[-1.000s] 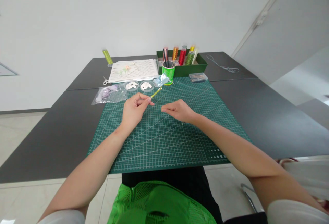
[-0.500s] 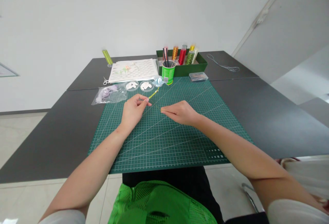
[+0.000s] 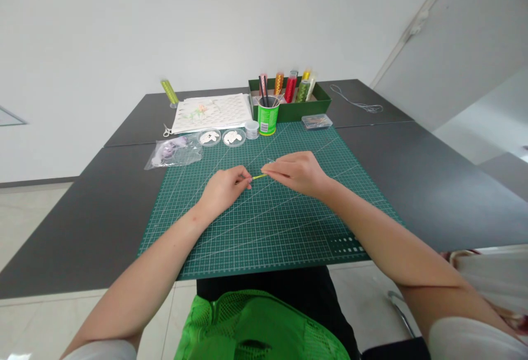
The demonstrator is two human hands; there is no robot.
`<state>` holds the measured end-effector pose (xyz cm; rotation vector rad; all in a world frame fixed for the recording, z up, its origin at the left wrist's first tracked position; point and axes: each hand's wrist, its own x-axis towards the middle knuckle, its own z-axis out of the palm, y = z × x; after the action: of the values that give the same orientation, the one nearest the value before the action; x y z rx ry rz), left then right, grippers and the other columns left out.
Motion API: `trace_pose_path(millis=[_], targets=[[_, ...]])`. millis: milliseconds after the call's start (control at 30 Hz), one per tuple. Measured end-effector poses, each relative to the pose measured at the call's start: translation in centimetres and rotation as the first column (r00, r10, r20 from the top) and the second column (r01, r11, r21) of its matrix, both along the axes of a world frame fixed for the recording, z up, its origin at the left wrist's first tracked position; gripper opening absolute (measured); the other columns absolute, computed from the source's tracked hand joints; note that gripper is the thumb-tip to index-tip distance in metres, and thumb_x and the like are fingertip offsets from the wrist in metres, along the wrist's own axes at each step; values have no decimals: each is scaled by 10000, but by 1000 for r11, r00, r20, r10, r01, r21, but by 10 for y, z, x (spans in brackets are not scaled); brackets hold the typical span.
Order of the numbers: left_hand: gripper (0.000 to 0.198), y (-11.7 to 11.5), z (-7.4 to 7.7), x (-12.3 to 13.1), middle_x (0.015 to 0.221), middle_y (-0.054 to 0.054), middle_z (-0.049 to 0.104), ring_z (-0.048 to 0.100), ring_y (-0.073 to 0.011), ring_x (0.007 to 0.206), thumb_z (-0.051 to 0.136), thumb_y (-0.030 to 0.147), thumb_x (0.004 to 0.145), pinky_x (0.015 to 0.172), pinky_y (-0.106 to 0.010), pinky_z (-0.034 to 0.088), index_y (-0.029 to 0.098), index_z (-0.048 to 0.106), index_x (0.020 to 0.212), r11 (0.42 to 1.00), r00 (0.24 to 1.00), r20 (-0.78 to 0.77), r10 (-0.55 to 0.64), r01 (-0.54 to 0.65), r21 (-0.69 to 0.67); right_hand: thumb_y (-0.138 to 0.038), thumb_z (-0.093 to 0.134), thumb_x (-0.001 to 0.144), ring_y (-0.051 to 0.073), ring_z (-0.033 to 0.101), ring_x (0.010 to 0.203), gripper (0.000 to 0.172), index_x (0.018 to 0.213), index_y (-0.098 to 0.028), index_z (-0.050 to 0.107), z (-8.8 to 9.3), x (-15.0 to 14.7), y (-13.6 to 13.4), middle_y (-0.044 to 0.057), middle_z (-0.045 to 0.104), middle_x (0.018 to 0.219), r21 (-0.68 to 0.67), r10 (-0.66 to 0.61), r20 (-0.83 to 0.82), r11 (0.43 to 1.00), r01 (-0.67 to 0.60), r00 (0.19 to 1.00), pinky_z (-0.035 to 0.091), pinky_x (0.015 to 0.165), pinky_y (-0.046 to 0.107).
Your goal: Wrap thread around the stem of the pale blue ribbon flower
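Observation:
My left hand pinches one end of a thin yellow-green flower stem above the green cutting mat. At the stem's other end, the fingers of my right hand are pressed together on it, pointing left. Just behind the right fingertips a small pale edge shows; the rest of the pale blue flower is hidden by that hand. Beyond the hands stand two shallow dishes with white petal-shaped pieces, the left dish and the right dish.
A small lidded jar stands beside a green can of tools. Behind is a green box with thread spools. Further left lie patterned sheets, scissors and a plastic bag. A clear case and cord lie right.
My left hand has moved right and nearer, turning the stem almost level. The blue flower has gone behind my right hand, whose fingertips now meet the stem. The jar has come into view.

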<state>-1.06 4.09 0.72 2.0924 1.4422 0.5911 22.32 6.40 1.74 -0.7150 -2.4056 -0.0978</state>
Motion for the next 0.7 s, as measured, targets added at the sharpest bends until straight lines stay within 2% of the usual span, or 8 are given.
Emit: trace_pose_path(millis=[200, 433, 600, 700], targets=[[110, -6, 2, 3, 815, 57, 778, 693, -134, 657, 569, 229, 940, 620, -234, 418, 230, 671, 899, 992, 991, -43, -128, 127, -28, -323, 546, 1013, 99, 670, 658, 291, 876, -218, 781, 1, 1, 4, -14, 746, 718, -16, -6, -44, 1000, 5, 999, 381, 567, 212], [122, -8, 4, 4, 829, 53, 786, 690, -124, 655, 567, 240, 944, 617, -229, 420, 218, 675, 891, 973, 977, -10, -213, 211, -94, -304, 612, 969, 127, 727, 760, 212, 899, -224, 796, 4, 3, 7, -8, 794, 834, -200, -25, -42, 980, 16, 999, 452, 656, 215], [135, -11, 9, 6, 817, 51, 786, 692, -119, 652, 558, 206, 939, 602, -216, 419, 208, 682, 886, 949, 959, 15, -282, 281, -141, -296, 673, 918, 143, 724, 757, 163, 899, -209, 810, 5, 5, 12, 8, 797, 847, -368, -52, -57, 929, 27, 997, 451, 666, 229], [131, -13, 11, 7, 814, 62, 786, 697, -111, 666, 568, 203, 940, 617, -207, 423, 208, 678, 869, 939, 949, 17, -315, 315, -139, -313, 703, 891, 130, 675, 670, 164, 898, -197, 819, 3, 6, 16, 11, 779, 774, -471, -89, -62, 881, 49, 994, 418, 624, 235]])
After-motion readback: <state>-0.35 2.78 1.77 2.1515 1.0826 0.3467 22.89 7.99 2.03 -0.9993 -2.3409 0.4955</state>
